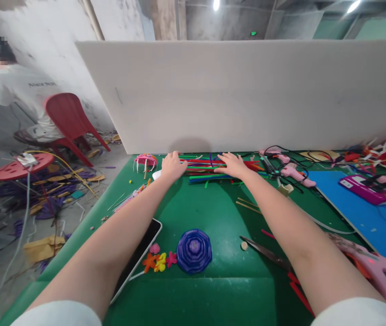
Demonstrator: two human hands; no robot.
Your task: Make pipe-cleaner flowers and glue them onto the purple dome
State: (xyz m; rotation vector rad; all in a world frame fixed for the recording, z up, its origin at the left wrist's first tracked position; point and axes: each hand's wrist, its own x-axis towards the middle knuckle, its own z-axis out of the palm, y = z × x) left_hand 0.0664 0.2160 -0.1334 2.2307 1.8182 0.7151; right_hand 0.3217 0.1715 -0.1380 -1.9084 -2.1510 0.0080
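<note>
Both hands reach out to twelve o'clock, at the far edge of the green surface (220,299); there lies a messy bundle of long, thin, colourful sticks (201,167), red, green and blue, in front of a big white board (230,99). The left hand (174,166) is at the nine o'clock end of the bundle, its fingers close together and bent down; I cannot tell if it pinches any sticks. The right hand (232,165) is over the three o'clock part, with its fingers spread and its thumb apart.

Some things look made already; at six o'clock, near the middle, sits a purple round piece (194,251) with ring after ring, and it looks done or almost done; at seven o'clock, right beside it, lie small flowers (160,262) in orange, yellow and pink; they look shaped too, but I see nothing joining them to the round piece. The sticks in the bundle look long and plain, so I think they are not used yet; none looks picked out from the rest.

The tools lie waiting; the scissors (269,254) are at four o'clock, with a pink glue gun (379,267) farther out that way; a black tablet (151,231) lies between seven and eight, partly under the left arm.
</note>
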